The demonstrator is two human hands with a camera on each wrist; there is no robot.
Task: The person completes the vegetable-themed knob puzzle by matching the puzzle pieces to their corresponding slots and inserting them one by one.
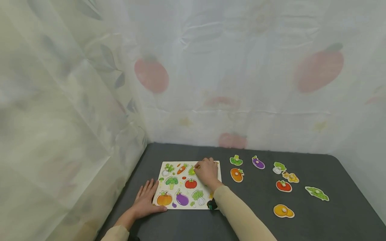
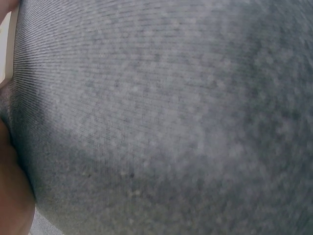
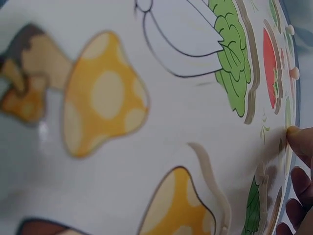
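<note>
Right now, our right hand (image 1: pixel 208 172) pinches the green piece (image 1: pixel 191 171) beneath its fingertips, toward the board's (image 1: pixel 189 192) far edge; our left hand (image 1: pixel 146 201), fingers straight, lies along the board's left edge.

Vegetable-printed board (image 1: pixel 185 190) lies flat — green piece (image 1: pixel 191 171) (partly hidden) seemingly seated.

The white board (image 1: pixel 191 194) shows a red tomato (image 1: pixel 190 183), purple eggplant (image 1: pixel 182 198) and orange-yellow mushroom (image 3: pixel 105 95) (paler spots all over).
</note>
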